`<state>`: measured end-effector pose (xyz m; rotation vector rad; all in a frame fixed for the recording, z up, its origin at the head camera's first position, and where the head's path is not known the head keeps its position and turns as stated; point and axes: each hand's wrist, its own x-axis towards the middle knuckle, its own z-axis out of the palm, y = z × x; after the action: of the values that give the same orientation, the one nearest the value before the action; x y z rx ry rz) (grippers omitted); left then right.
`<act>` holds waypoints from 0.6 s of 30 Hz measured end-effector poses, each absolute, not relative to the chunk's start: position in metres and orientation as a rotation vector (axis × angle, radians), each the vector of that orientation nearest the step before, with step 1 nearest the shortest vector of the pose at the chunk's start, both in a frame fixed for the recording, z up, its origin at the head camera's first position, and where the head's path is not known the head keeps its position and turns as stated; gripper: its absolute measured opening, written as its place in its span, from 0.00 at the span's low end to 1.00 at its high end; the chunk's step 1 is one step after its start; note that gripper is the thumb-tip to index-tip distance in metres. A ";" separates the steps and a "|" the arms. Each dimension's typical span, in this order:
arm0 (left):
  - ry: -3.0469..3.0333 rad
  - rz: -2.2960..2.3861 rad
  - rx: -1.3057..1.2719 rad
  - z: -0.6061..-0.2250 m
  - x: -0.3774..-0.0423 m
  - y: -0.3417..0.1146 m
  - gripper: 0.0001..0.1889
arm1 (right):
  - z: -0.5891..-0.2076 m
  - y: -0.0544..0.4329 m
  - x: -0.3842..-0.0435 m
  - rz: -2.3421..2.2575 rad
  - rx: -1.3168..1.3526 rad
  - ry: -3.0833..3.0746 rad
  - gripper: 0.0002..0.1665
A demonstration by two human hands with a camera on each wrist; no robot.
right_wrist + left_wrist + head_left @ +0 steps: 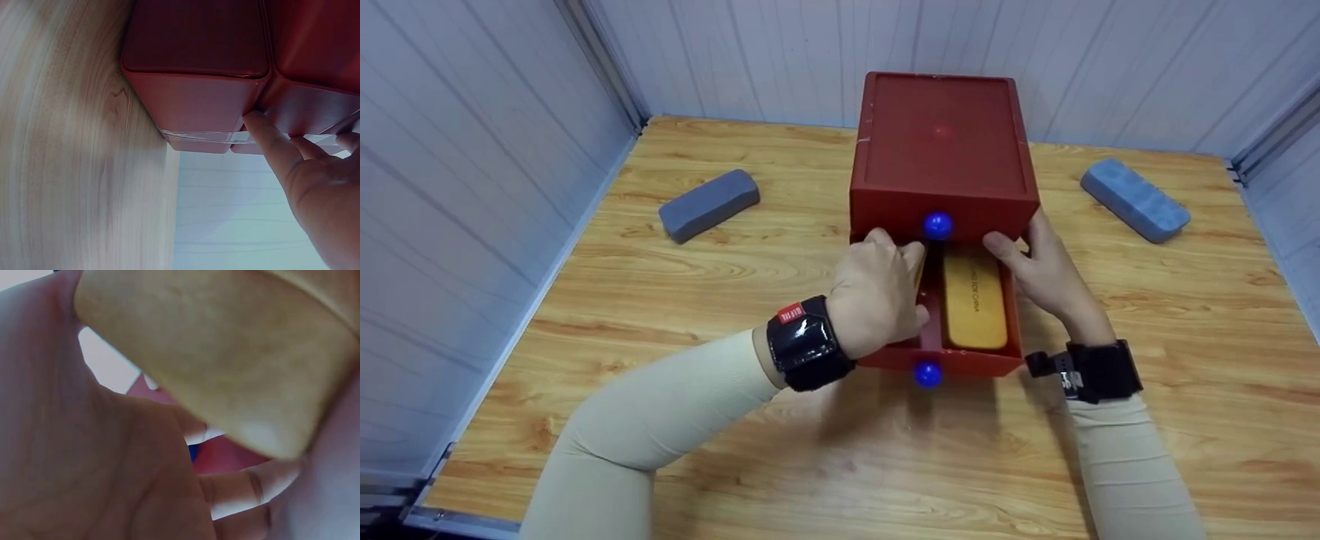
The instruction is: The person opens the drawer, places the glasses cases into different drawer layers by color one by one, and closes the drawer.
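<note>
In the head view a red two-drawer box [937, 135] stands upright, its lower drawer [931, 330] pulled out. The left hand [877, 296] reaches into that drawer's left side. Between its thumb and fingers it holds a yellow board eraser [219, 360], mostly hidden from the head camera. A second yellow board eraser [975, 300] with dark printing lies in the drawer's right side. My right hand [1046, 262] grips the box's right side, thumb at the lower front edge of the upper drawer, fingers against the side wall, as the right wrist view shows.
A grey-blue block [710, 204] lies on the wooden table [697, 300] to the left, and a lighter blue block [1135, 199] to the right. Each drawer front has a blue knob [928, 374]. White panels [780, 60] enclose the table's back and sides.
</note>
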<state>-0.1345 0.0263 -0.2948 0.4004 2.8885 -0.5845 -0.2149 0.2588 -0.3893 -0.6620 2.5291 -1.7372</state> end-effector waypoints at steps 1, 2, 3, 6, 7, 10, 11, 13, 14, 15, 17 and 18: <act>2.886 -0.590 0.400 -0.295 -0.135 0.026 0.37 | -0.389 0.259 -0.215 -1.734 -0.661 2.531 0.37; 2.882 -0.600 0.405 -0.296 -0.135 0.025 0.38 | -0.390 0.259 -0.215 -1.734 -0.662 2.531 0.37; 2.882 -0.610 0.413 -0.296 -0.136 0.024 0.38 | -0.390 0.258 -0.215 -1.735 -0.662 2.530 0.37; 2.900 -0.645 0.433 -0.299 -0.136 0.023 0.39 | -0.390 0.258 -0.215 -1.763 -0.655 2.498 0.36; 2.908 -0.656 0.438 -0.300 -0.136 0.023 0.40 | -0.390 0.258 -0.215 -1.770 -0.654 2.490 0.36; 2.938 -0.658 0.438 -0.303 -0.135 0.023 0.42 | -0.389 0.258 -0.215 -1.792 -0.652 2.470 0.35; 2.938 -0.659 0.440 -0.304 -0.135 0.023 0.43 | -0.389 0.258 -0.215 -1.789 -0.654 2.475 0.35; 2.933 -0.657 0.442 -0.306 -0.135 0.023 0.44 | -0.389 0.258 -0.215 -1.787 -0.656 2.481 0.35; 2.930 -0.653 0.441 -0.307 -0.135 0.023 0.45 | -0.389 0.258 -0.215 -1.784 -0.655 2.485 0.35; 2.921 -0.654 0.443 -0.307 -0.136 0.022 0.46 | -0.389 0.259 -0.215 -1.780 -0.653 2.488 0.35; 2.894 -0.672 0.469 -0.307 -0.136 0.022 0.48 | -0.389 0.259 -0.214 -1.775 -0.649 2.493 0.35; 2.881 -0.673 0.483 -0.307 -0.136 0.021 0.49 | -0.389 0.259 -0.214 -1.774 -0.647 2.495 0.35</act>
<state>-0.1363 0.0211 -0.3067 0.4825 2.8807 -0.6728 -0.2140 0.2594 -0.3885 -0.6471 2.4947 -1.7737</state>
